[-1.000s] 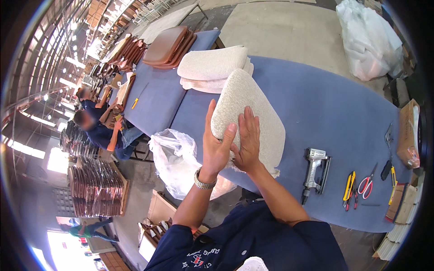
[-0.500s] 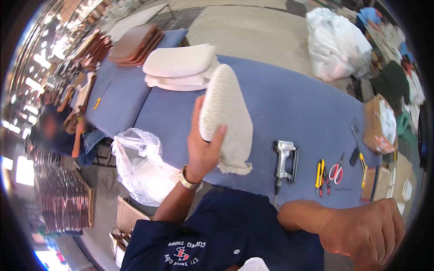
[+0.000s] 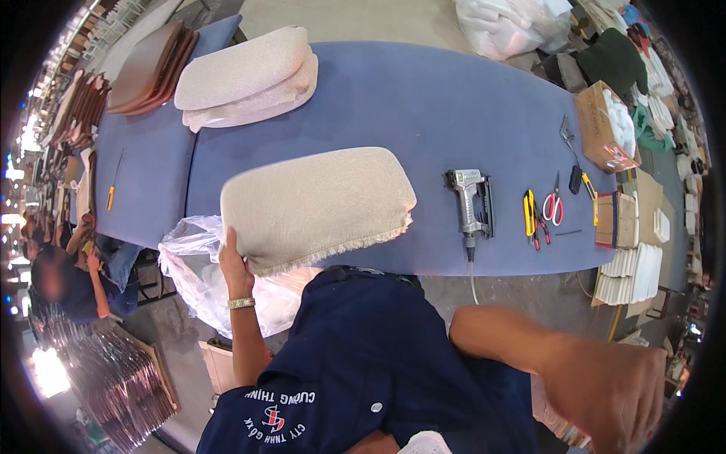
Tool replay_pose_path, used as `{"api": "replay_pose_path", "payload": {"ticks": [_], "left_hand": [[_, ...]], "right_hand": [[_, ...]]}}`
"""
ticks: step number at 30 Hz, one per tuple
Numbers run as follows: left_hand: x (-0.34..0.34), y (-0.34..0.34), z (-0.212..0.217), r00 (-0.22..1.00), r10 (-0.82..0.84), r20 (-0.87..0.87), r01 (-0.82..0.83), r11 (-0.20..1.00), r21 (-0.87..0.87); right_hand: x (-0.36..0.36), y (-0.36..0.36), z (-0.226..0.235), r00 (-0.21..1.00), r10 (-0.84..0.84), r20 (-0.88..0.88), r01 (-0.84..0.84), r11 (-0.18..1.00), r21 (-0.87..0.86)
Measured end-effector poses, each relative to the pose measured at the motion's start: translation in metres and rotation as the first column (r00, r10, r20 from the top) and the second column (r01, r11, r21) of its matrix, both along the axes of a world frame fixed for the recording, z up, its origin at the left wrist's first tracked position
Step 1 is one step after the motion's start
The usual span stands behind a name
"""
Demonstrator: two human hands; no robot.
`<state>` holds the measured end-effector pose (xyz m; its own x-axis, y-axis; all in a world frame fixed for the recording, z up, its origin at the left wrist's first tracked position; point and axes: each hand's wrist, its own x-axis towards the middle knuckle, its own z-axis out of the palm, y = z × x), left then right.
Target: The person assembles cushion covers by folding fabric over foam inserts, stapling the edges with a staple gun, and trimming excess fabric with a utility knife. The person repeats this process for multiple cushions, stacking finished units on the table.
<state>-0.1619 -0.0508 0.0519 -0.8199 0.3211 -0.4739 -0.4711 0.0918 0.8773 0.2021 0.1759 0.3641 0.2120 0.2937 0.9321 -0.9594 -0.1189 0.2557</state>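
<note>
A beige fabric-covered seat cushion (image 3: 318,203) with a frayed near edge lies tilted over the front of the blue table (image 3: 393,98). My left hand (image 3: 236,265) grips it at its near left corner, thumb on the top face. Low at the right, well away from the cushion, is my right hand (image 3: 612,390), its fingers curled into a fist. Whatever that fist may hold is hidden. Between the cushion and the cutting tools rests a silver staple gun (image 3: 469,200) with a hose at its lower end.
Stacked beige cushions (image 3: 246,76) lie at the far left, beside brown seat panels (image 3: 147,68). Toward the right are a yellow cutter (image 3: 528,213), red-handled scissors (image 3: 553,208) and a cardboard box (image 3: 601,125). A plastic bag (image 3: 193,257) is at the near left; another person (image 3: 68,280) sits beyond it.
The cushion has turned from standing on end to lying broadside and come nearer, with my left hand still on it. My right hand remains low at the right. The view has shifted.
</note>
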Motion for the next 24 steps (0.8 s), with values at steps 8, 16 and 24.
{"api": "replay_pose_path", "payload": {"ticks": [8, 16, 24], "left_hand": [[-0.040, -0.023, -0.077, 0.976, -0.116, 0.184, 0.132, 0.988, -0.079], [-0.124, 0.006, -0.031, 0.913, -0.361, 0.191, 0.403, 0.871, -0.280], [-0.084, 0.023, -0.024, 0.877, -0.388, 0.284, 0.461, 0.845, -0.270]], "right_hand": [[0.000, 0.066, -0.245, -0.206, 0.022, 0.978, 0.898, 0.400, 0.180], [-0.134, 0.051, -0.383, 0.253, 0.582, 0.772, 0.818, 0.298, -0.493], [-0.140, 0.089, -0.302, 0.067, 0.221, 0.973, 0.899, 0.409, -0.155]]}}
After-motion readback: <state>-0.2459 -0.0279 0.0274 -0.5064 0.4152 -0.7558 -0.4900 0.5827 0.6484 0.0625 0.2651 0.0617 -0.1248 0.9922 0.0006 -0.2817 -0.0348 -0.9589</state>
